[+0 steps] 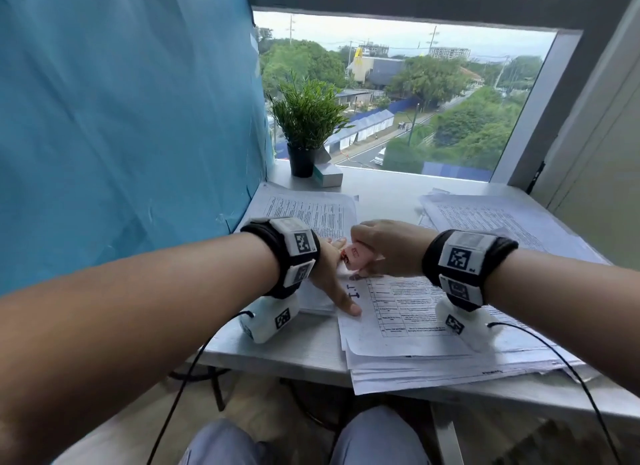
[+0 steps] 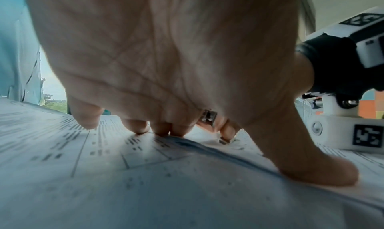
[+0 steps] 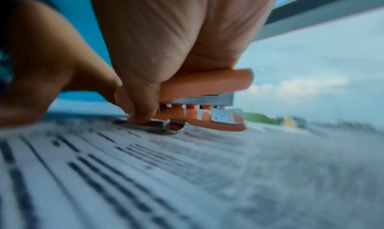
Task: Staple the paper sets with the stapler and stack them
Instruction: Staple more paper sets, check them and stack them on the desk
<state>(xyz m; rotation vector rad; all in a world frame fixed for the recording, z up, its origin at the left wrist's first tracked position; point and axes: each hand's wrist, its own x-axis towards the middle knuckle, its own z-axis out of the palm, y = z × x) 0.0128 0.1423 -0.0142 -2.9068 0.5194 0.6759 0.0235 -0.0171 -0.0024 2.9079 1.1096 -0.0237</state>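
A blue sheet (image 1: 121, 118) walls the left side. Before it, a paper pile (image 1: 311, 212) lies beside a potted plant (image 1: 306, 125). The left hand (image 1: 332, 274) lies spread, fingertips (image 2: 324, 171) pressing the front paper set (image 1: 398, 312) flat. The right hand (image 1: 391, 246) grips the pink stapler (image 1: 356, 255) at that set's top left corner. A further pile (image 1: 491, 219) lies far right on the table (image 1: 381, 187).

Bare forearms; each wrist wears a black fabric band (image 1: 437, 257) carrying white blocks with black square-code markers (image 1: 302, 242), a white camera housing (image 1: 465, 326) beneath, thin black cable (image 1: 571, 367) trailing. Grey-blue trousers (image 1: 377, 437).
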